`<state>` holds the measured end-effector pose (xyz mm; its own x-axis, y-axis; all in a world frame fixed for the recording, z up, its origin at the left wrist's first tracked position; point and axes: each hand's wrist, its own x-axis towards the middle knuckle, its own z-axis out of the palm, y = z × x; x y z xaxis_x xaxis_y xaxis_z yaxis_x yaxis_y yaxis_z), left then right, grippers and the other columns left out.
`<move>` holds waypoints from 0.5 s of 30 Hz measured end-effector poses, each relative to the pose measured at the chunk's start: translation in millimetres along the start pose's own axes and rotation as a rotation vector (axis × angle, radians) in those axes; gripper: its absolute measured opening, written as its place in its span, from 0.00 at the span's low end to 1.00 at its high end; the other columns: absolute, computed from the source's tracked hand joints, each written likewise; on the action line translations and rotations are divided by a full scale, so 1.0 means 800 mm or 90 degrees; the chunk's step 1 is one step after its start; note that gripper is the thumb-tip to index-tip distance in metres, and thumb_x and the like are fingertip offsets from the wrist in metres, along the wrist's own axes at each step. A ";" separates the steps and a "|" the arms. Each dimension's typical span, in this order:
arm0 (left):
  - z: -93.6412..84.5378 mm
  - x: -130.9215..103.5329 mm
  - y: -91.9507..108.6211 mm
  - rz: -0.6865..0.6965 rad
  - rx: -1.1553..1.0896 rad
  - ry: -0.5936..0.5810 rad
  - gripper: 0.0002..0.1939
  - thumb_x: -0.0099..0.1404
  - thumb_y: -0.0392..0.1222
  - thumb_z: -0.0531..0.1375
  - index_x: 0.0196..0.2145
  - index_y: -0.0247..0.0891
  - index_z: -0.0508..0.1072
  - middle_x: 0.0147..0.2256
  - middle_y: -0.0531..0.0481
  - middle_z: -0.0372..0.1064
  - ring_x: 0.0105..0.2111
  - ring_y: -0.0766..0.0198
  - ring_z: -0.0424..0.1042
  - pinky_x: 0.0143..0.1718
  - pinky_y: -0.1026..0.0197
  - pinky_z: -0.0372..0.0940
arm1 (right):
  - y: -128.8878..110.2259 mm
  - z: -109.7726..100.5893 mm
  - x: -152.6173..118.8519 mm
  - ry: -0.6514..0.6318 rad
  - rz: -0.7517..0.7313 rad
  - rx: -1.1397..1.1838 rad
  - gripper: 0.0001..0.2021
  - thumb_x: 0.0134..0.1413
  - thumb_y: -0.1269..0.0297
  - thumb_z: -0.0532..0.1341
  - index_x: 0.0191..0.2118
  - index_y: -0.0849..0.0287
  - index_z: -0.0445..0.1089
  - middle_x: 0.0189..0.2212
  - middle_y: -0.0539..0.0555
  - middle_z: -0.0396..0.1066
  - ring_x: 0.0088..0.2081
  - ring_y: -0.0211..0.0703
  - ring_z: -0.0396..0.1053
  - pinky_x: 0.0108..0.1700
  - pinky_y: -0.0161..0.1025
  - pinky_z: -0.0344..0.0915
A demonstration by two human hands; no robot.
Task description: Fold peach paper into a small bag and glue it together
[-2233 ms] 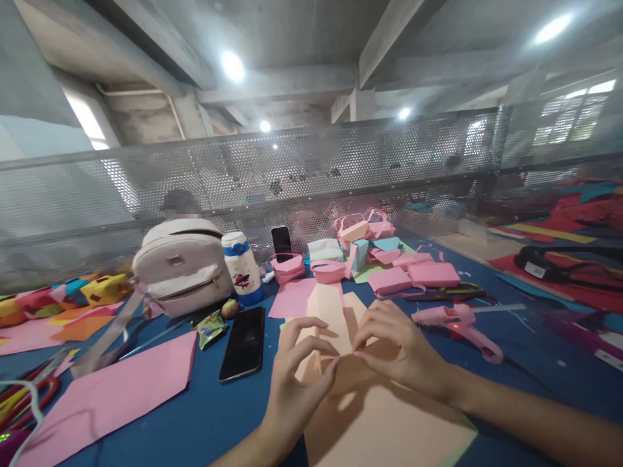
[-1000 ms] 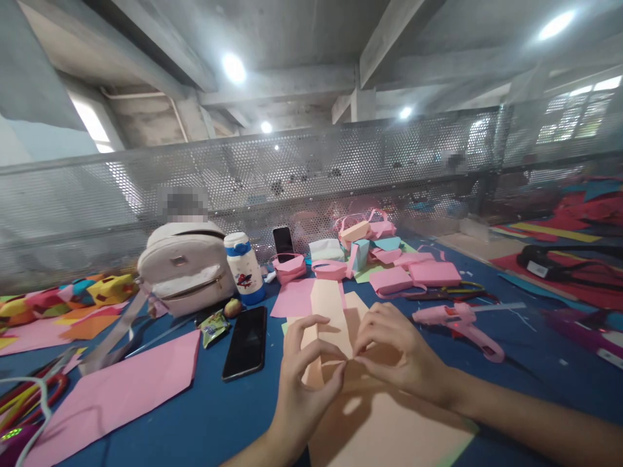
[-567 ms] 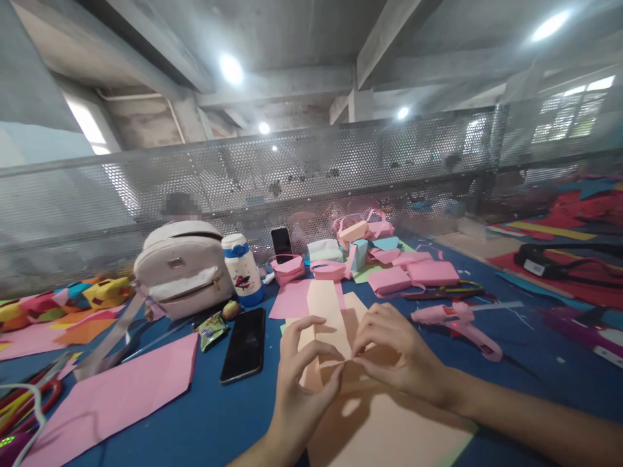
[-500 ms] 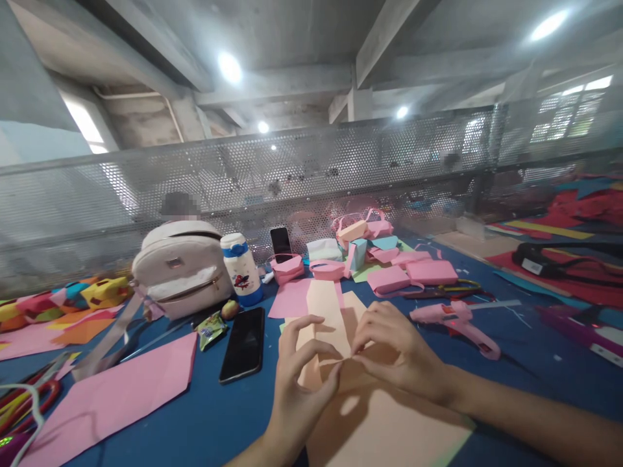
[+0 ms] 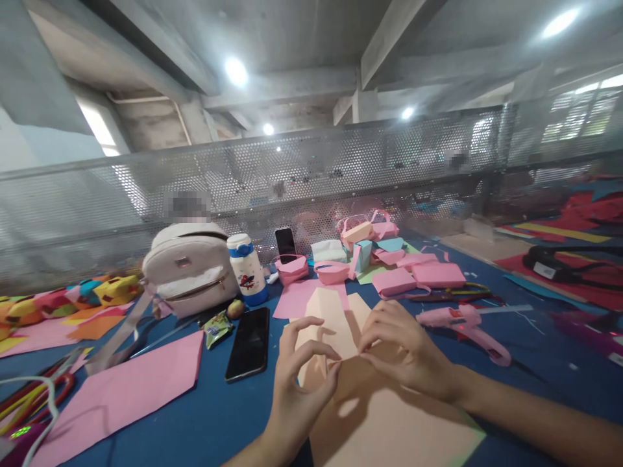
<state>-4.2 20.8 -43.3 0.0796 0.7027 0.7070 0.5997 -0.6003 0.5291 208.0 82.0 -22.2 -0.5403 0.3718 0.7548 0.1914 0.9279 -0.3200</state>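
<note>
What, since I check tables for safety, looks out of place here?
The pink glue gun looks oddly placed: on its side, red light showing, near the right hand. Nothing visible looks spilled.

Peach paper (image 5: pixel 389 434) cut off below, purple object (image 5: pixel 590 336), perhaps a tool, blurred at right.

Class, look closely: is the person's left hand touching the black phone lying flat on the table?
Apart. The head view shows a strip of blue table between the phone's right edge and the left hand.
</note>
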 end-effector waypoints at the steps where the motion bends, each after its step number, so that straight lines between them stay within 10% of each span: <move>1: 0.000 0.000 0.000 -0.001 -0.004 -0.001 0.07 0.63 0.33 0.61 0.32 0.45 0.74 0.51 0.48 0.63 0.55 0.55 0.64 0.54 0.55 0.59 | 0.000 0.000 0.000 0.000 0.000 0.000 0.04 0.59 0.70 0.64 0.34 0.56 0.70 0.30 0.50 0.72 0.36 0.44 0.64 0.43 0.44 0.55; 15: -0.002 -0.001 0.001 0.003 0.001 0.014 0.07 0.64 0.33 0.59 0.36 0.45 0.70 0.51 0.48 0.62 0.56 0.57 0.62 0.56 0.56 0.59 | 0.006 0.000 -0.001 0.014 -0.006 -0.011 0.04 0.60 0.69 0.63 0.33 0.56 0.70 0.30 0.50 0.73 0.36 0.44 0.65 0.44 0.44 0.57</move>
<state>-4.6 19.1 -42.7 0.0645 0.6916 0.7194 0.6009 -0.6025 0.5253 209.6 85.9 -24.4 -0.5246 0.3627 0.7702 0.1996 0.9319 -0.3029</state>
